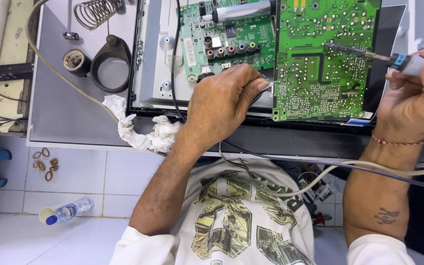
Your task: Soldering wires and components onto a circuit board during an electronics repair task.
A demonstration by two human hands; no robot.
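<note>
Here two green circuit boards (320,59), one soldering iron (369,54) in right hand (418,93)

Bare grey tabletop (60,113) lies open left of the rag (143,130), bounded by tape roll (76,61) and cable (50,68).

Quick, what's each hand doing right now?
Left hand: closed, pinching wires at the green board.
Right hand: closed on the soldering iron.
</note>
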